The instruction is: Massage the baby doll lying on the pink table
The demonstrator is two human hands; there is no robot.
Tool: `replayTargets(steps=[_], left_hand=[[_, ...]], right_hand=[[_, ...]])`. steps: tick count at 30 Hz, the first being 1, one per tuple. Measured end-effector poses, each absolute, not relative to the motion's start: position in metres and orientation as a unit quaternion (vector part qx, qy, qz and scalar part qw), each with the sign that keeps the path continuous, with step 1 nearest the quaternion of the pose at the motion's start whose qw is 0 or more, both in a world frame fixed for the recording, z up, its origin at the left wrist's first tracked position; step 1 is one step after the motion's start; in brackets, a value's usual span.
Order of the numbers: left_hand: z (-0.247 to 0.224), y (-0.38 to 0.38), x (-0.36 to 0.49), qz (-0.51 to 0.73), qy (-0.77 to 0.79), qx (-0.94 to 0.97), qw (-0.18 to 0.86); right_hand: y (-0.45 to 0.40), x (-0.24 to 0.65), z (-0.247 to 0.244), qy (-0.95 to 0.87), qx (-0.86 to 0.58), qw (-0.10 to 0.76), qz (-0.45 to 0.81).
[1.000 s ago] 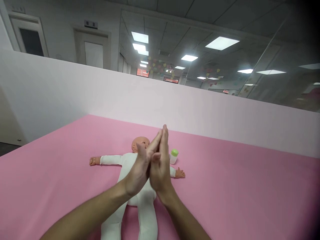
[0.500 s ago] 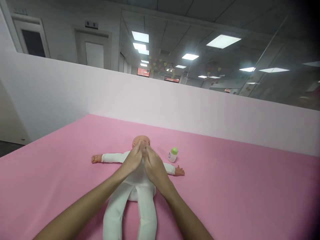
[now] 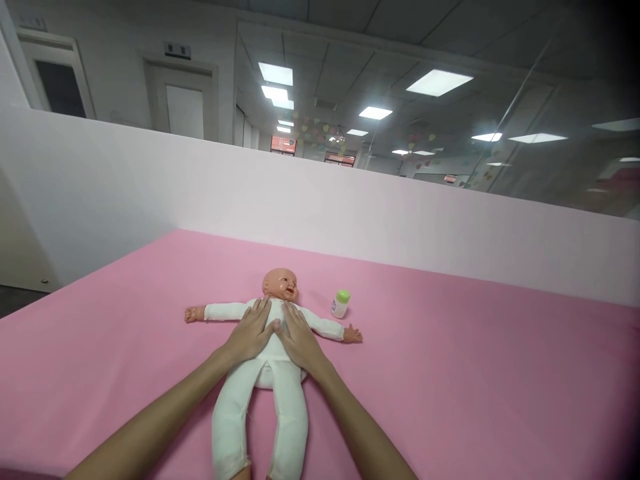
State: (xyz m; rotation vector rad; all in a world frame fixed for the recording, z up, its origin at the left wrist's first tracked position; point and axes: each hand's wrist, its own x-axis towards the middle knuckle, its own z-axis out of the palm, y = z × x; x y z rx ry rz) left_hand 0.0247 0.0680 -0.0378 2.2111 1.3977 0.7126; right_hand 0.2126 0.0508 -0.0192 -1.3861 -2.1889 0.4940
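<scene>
A baby doll with a white cloth body lies on its back, arms spread wide, its bare head turned toward the right. Flat on the left side of its chest rests my left hand, fingers stretched toward the doll's shoulder. My right hand lies likewise on the other side of the chest, palm down. The two thumbs come close together over the middle of the torso. Neither hand grips anything. Just beyond the doll's arm on the right stands a small clear bottle with a green cap.
The doll and bottle are on a pink padded surface. Along its far side runs a low white wall, with a glass pane above it. Doors and lit ceiling panels show behind.
My hands were held together above the doll's upper chest, partly covering its face. They have parted and come down flat onto the chest, so the face now shows.
</scene>
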Motion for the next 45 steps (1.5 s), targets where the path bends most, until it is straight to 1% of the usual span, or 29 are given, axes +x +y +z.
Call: replayTargets(steps=[6, 9, 12, 15, 18, 21, 25, 32, 37, 41, 45], left_hand=[[-0.048, 0.069, 0.004, 0.271, 0.537, 0.755, 0.26], [-0.044, 0.063, -0.002, 0.269, 0.547, 0.751, 0.254], [-0.034, 0.056, -0.002, 0.286, 0.519, 0.776, 0.217], [-0.023, 0.048, 0.003, 0.283, 0.436, 0.832, 0.195], [-0.018, 0.042, 0.008, 0.277, 0.393, 0.853, 0.204], [-0.019, 0.04, 0.012, 0.266, 0.398, 0.85, 0.22], [-0.021, 0.044, 0.02, 0.261, 0.417, 0.842, 0.221], [-0.036, 0.064, 0.017, 0.283, 0.513, 0.772, 0.248], [-0.047, 0.071, -0.007, 0.222, 0.538, 0.781, 0.228], [-0.046, 0.067, -0.015, 0.208, 0.537, 0.79, 0.211], [-0.033, 0.057, -0.021, 0.157, 0.523, 0.801, 0.247]], right_hand=[[0.047, 0.228, -0.036, -0.737, -0.586, 0.273, 0.199], [0.04, 0.231, -0.034, -0.724, -0.601, 0.281, 0.192], [0.033, 0.229, -0.025, -0.748, -0.572, 0.293, 0.166], [0.027, 0.226, -0.016, -0.798, -0.505, 0.293, 0.152], [0.024, 0.222, -0.012, -0.833, -0.442, 0.287, 0.171], [0.027, 0.217, -0.015, -0.842, -0.425, 0.271, 0.193], [0.04, 0.212, -0.022, -0.835, -0.452, 0.25, 0.189], [0.053, 0.221, -0.031, -0.751, -0.559, 0.287, 0.201], [0.044, 0.234, -0.028, -0.721, -0.61, 0.262, 0.198], [0.034, 0.238, -0.02, -0.73, -0.608, 0.25, 0.189], [0.026, 0.243, -0.006, -0.764, -0.573, 0.225, 0.195]])
